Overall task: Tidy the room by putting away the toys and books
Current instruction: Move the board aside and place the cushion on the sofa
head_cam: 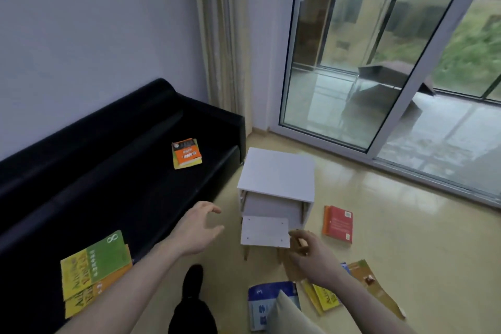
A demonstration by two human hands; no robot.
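**Both hands reaching toward the white cabinet, books scattered on sofa and floor**

Your left hand is stretched out above the sofa's front edge, fingers spread and loosely bent, holding nothing. Your right hand sits at the lower right corner of the drawer front; the fingers curl at that corner, but motion blur means you cannot tell whether they grip it or only touch it.

The small cabinet is white, flat-paneled and boxy, with a matte top and thin pale wooden legs. Its drawer front is a plain white board with small dark screw dots near the corners. The space behind it is shadowed; contents cannot be made out.

Books, all thin softcovers with glossy covers:
- an orange-and-yellow stack on the black sofa, whose leather-like seat is smooth and dark;
- a green-and-yellow stack at the near sofa edge, overlapping askew;
- a red book on the floor just right of the cabinet, lying on an orange one;
- a blue book near your feet, partly covered by a pale flat object cut off at the bottom edge;
- yellow and brown books behind your right forearm, partly hidden.

The floor is shiny yellowish tile. A dark shoe shows below. Print on the covers is too blurred to read.
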